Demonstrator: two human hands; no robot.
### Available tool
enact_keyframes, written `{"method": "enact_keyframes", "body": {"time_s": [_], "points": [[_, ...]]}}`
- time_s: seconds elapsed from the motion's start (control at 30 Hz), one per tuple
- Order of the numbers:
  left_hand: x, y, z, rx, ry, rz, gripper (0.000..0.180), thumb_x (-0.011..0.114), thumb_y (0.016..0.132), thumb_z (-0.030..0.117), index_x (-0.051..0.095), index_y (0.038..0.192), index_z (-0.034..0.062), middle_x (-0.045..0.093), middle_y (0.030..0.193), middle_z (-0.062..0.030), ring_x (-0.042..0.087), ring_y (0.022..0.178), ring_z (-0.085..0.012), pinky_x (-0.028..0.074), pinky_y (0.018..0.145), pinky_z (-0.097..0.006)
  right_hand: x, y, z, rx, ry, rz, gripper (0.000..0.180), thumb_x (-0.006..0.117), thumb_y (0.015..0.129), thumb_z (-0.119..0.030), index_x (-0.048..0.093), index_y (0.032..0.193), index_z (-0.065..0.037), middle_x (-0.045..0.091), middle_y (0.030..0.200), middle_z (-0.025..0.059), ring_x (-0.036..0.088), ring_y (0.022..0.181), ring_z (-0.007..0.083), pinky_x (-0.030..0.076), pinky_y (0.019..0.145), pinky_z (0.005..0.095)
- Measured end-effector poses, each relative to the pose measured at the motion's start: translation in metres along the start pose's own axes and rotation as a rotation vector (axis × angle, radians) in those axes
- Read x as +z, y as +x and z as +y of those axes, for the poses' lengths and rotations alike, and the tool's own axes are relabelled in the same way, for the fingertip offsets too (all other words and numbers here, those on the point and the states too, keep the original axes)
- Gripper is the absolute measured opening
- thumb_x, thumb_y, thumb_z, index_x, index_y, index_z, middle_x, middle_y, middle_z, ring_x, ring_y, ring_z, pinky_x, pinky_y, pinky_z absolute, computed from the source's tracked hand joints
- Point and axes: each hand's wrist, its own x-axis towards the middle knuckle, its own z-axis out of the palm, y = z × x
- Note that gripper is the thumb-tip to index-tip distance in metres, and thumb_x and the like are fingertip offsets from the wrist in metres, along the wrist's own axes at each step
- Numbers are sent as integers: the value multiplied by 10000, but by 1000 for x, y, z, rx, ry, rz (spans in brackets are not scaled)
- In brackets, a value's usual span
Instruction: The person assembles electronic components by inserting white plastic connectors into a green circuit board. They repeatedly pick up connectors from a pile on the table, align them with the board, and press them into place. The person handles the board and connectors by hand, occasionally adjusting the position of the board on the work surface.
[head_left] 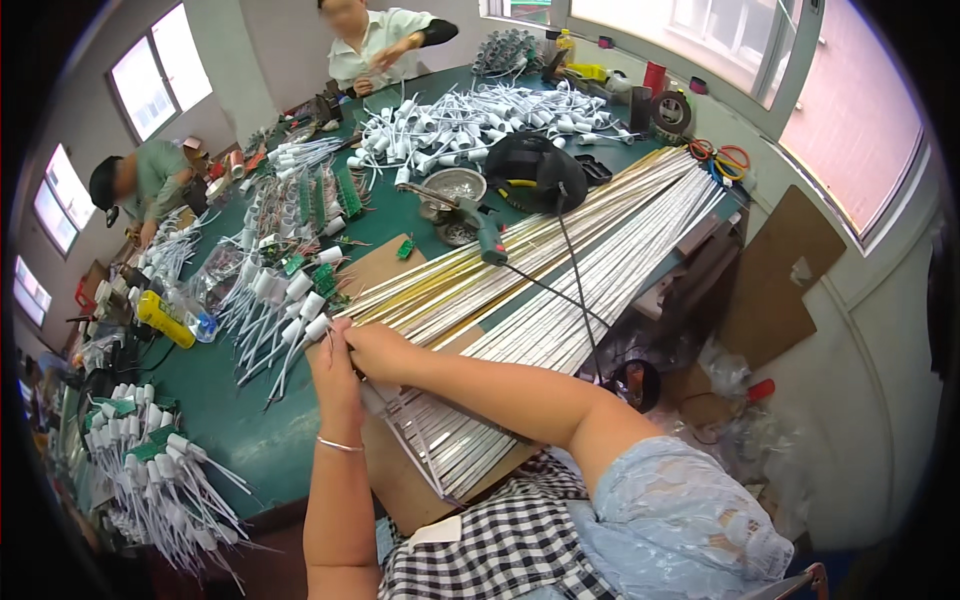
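— Where the two forearms come up from the near edge, what do the hands hold?

— Both meet at the near end of a long bundle of thin silver-and-gold metal strips [560,265]. The left hand [333,365] has its grip closed around a small white plastic end cap [318,327] with thin white wires, right at the strip ends. A thin silver bangle [340,444] sits on that wrist. The right hand [385,352] is just beside it, touching it, grip narrow and pinched on the same cap and strip end; I cannot tell exactly which finger presses what.

— And the strips themselves?

— They lie on the green desk [250,430], fanned from the near middle out to the far right, partly over a brown cardboard sheet [380,265].

— What is to the left?

— A loose pile of white wired caps [165,480] at the near left, and more in a row just left of the hands. A yellow tool [165,320] lies farther left.

— Beyond the hands?

— A green-handled soldering iron [480,228] rests across the strips, its black cord running near. Past it stand a round metal bowl [455,185] and a black headset-like object [540,170]. A big heap of white sockets [470,115] fills the far desk, where a person in a pale shirt [385,45] works. Another person in green [150,185] sits at the far left.
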Motion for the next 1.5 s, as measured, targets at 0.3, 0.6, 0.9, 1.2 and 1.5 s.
{"method": "enact_keyframes", "body": {"time_s": [0.3,0.6,0.9,1.2,1.5], "points": [[-26,-8,97,621,373,155,719,526,926,337,123,1459,72,71,1496,-128,236,1338,-298,262,1066,-384,-3,76,-41,-65,915,236,318,589,835,-166,520,1094,4,602,931,136,611,630,192,490,567,338],[-47,-1,36,644,1119,204,792,671,771,202,243,1417,41,207,1447,-229,204,1333,-411,179,1094,-464,-33,100,32,108,354,183,539,650,774,-318,515,1181,9,539,1202,228,513,1125,363,406,948,394],[75,-55,5,414,1482,-396,710,650,758,391,403,1372,135,206,1488,-177,111,1367,-441,54,1080,-587,-402,-69,184,-132,-533,1129,312,594,818,-128,560,1118,-52,585,1116,146,534,1054,308,396,911,388],[173,-91,-35,942,1623,-701,724,640,697,615,454,1322,300,259,1465,-138,118,1363,-455,65,1042,-663,-633,-273,332,1390,-1029,889,452,363,930,-214,375,1376,-139,284,1481,22,292,1346,246,276,1063,471],[188,-67,-77,923,1926,-798,559,641,808,423,408,1316,435,415,1362,-53,219,1328,-455,90,1042,-671,-742,-322,359,1573,-1443,704,516,279,938,-168,233,1452,-188,117,1535,-63,106,1415,195,108,1136,457]]}}
